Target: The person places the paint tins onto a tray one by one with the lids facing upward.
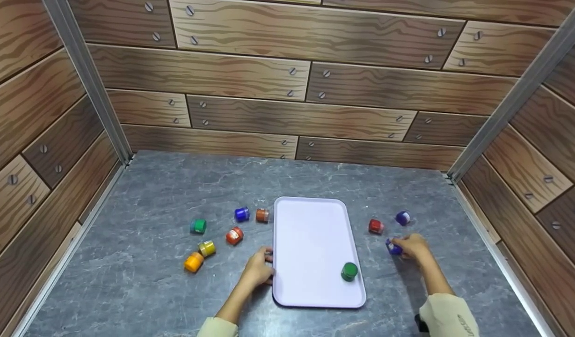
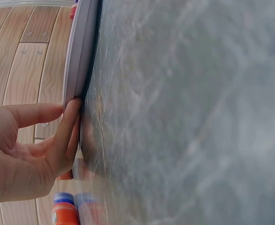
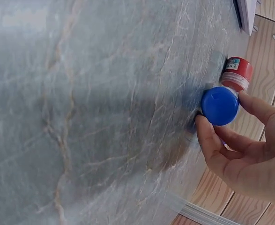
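Note:
A pale lavender tray (image 1: 310, 234) lies in the middle of the grey tabletop, with a green-lidded jar (image 1: 349, 271) standing on its near right corner. My left hand (image 1: 266, 264) rests against the tray's left edge (image 2: 80, 56), its fingers (image 2: 70, 126) straight and holding nothing. My right hand (image 1: 400, 247) pinches a small blue-lidded jar (image 1: 392, 247) (image 3: 220, 105) on the table right of the tray. A red jar (image 1: 375, 226) (image 3: 238, 72) and a purple jar (image 1: 402, 217) lie just beyond it.
Several jars lie left of the tray: green (image 1: 198, 226), blue (image 1: 241, 214), brown (image 1: 262, 215), red-orange (image 1: 234, 235), yellow (image 1: 206, 248), orange (image 1: 193, 261). Wood-patterned walls (image 1: 287, 117) close the table on three sides.

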`<state>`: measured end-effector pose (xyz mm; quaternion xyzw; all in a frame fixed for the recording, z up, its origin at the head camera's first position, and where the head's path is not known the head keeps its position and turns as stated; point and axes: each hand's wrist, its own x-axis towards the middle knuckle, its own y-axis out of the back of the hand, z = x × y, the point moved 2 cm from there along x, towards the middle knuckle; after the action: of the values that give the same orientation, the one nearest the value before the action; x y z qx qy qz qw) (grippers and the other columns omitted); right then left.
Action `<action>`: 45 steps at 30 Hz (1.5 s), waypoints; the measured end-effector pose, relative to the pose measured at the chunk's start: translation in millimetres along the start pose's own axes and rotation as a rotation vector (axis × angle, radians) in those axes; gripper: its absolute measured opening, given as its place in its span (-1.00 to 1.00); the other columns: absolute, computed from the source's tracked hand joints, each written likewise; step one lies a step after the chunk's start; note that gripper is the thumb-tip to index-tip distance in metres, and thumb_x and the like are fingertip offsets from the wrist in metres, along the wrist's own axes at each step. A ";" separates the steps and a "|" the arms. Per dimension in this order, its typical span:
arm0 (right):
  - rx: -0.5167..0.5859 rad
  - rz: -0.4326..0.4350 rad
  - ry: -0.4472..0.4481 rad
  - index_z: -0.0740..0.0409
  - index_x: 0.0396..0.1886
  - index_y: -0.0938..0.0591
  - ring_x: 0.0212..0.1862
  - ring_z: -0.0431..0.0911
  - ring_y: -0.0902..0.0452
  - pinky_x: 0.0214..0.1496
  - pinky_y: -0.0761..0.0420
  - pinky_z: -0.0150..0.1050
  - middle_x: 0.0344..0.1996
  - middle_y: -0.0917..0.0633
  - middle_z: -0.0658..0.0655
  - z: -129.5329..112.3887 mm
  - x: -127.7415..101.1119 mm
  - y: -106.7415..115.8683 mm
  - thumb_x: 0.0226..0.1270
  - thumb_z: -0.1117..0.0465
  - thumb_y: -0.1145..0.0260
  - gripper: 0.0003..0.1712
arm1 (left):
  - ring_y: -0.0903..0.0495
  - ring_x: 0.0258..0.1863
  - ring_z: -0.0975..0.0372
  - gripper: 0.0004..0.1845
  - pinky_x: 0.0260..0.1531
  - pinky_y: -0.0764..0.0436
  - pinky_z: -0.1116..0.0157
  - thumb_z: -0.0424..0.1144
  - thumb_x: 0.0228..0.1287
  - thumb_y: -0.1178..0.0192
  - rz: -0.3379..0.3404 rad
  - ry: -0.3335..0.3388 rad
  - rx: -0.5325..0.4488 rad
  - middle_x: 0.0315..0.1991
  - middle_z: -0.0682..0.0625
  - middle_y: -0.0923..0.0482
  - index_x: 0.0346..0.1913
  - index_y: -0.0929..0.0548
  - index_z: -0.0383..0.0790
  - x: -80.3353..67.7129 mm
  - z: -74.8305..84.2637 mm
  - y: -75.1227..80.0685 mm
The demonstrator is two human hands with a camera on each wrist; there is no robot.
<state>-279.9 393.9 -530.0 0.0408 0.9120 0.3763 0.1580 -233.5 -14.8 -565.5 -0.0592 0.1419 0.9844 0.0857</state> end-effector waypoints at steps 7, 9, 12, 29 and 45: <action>0.047 -0.018 -0.028 0.63 -0.18 -0.50 -0.42 -0.11 -0.52 -0.34 -0.62 -0.26 -0.40 -0.58 0.22 -3.8 -1.3 -1.5 0.14 0.17 -0.27 -0.49 | -0.54 -0.50 0.10 -0.42 -0.69 -0.60 0.23 -0.71 -0.27 -0.04 0.002 -0.006 0.004 -0.32 -0.14 -0.51 0.01 -0.41 -0.45 0.4 1.1 0.8; 0.055 -0.030 -0.017 0.64 -0.19 -0.50 -0.40 -0.11 -0.51 -0.33 -0.62 -0.27 -0.39 -0.57 0.23 -4.3 -2.2 -1.9 0.15 0.18 -0.26 -0.50 | -0.54 -0.50 0.10 -0.42 -0.69 -0.60 0.23 -0.71 -0.26 -0.05 0.005 -0.006 0.005 -0.32 -0.13 -0.52 0.01 -0.41 -0.45 0.2 1.2 1.1; 0.058 -0.042 0.000 0.63 -0.21 -0.50 -0.37 -0.10 -0.51 -0.32 -0.62 -0.27 -0.39 -0.57 0.22 -4.0 -4.0 -2.6 0.16 0.20 -0.25 -0.53 | -0.54 -0.50 0.09 -0.42 -0.69 -0.60 0.22 -0.71 -0.26 -0.05 0.004 -0.006 -0.003 -0.32 -0.14 -0.52 0.01 -0.41 -0.46 -0.3 0.9 1.1; 0.051 -0.007 0.091 0.65 -0.23 -0.46 -0.33 -0.01 -0.54 -0.26 -0.60 -0.14 -0.39 -0.59 0.26 -8.9 -21.5 -7.3 0.12 0.25 -0.29 -0.54 | -0.54 -0.56 0.12 -0.39 -0.70 -0.60 0.22 -0.73 -0.31 -0.05 0.012 -0.010 -0.031 -0.32 -0.15 -0.51 0.02 -0.40 -0.48 -0.6 0.2 0.6; -0.024 0.041 0.179 0.61 -0.17 -0.51 -0.20 0.14 -0.49 -0.18 -0.52 -0.06 -0.30 -0.60 0.37 -26.4 -36.0 -13.4 0.11 0.18 -0.32 -0.49 | -0.55 -0.54 0.10 -0.42 -0.69 -0.60 0.22 -0.72 -0.27 -0.04 0.004 -0.012 -0.010 -0.32 -0.15 -0.51 0.01 -0.40 -0.48 -0.4 -0.1 0.6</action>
<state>-253.6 359.6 -512.6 0.0236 0.9168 0.3927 0.0685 -233.2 -15.4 -565.3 -0.0535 0.1364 0.9856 0.0845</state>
